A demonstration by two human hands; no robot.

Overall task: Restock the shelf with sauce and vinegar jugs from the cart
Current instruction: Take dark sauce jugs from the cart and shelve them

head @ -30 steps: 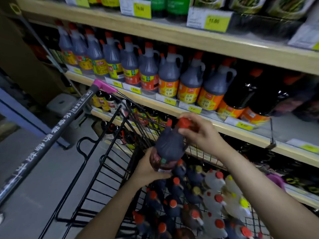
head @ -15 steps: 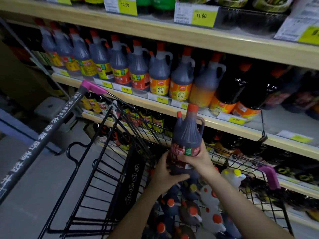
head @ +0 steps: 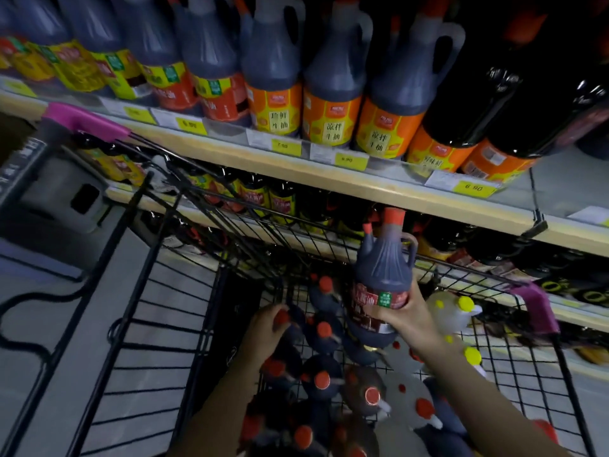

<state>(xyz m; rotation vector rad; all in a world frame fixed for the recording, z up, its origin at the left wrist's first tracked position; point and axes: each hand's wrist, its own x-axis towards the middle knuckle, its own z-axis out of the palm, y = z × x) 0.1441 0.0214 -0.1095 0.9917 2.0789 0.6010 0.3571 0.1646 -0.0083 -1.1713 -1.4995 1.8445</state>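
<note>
The right hand [head: 407, 316] grasps a dark sauce jug [head: 382, 275] round its red label, holding it upright above the wire cart [head: 204, 245], its orange cap just under the edge of the shelf [head: 329, 174]. At 9 o'clock from that jug, the left hand [head: 268, 328] reaches down into the cart with fingers curled over the orange cap of another jug [head: 290, 324]. More dark jugs fill the cart at 6 o'clock, and pale yellow-capped jugs [head: 458, 313] lie at 3 o'clock.

Right hand [head: 407, 316] clasped, left hand [head: 267, 328] curled
</note>
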